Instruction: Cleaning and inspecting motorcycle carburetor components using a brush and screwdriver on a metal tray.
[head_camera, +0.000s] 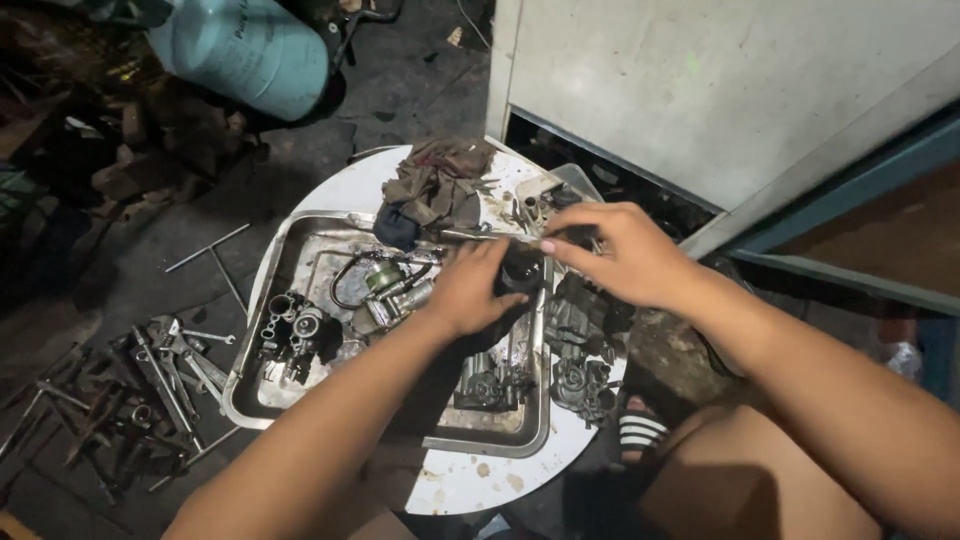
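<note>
My left hand (468, 290) grips a dark, round engine part (520, 272) over the right side of a steel tray (262, 400). My right hand (625, 255) holds a thin metal tool (480, 237) by its dark handle, with the shaft pointing left above that part. The tray rests on a round white table (470, 485) and holds a carburetor with a black hose (385, 280), small black fittings (295, 330) and a finned metal piece (490, 385).
A dirty rag (435, 185) lies at the table's far edge. More engine parts (585, 355) sit right of the tray. Wrenches and rods (150, 370) are scattered on the dark floor at left. A pale blue gas cylinder (250, 45) lies at the top left. A grey cabinet (720, 90) stands behind.
</note>
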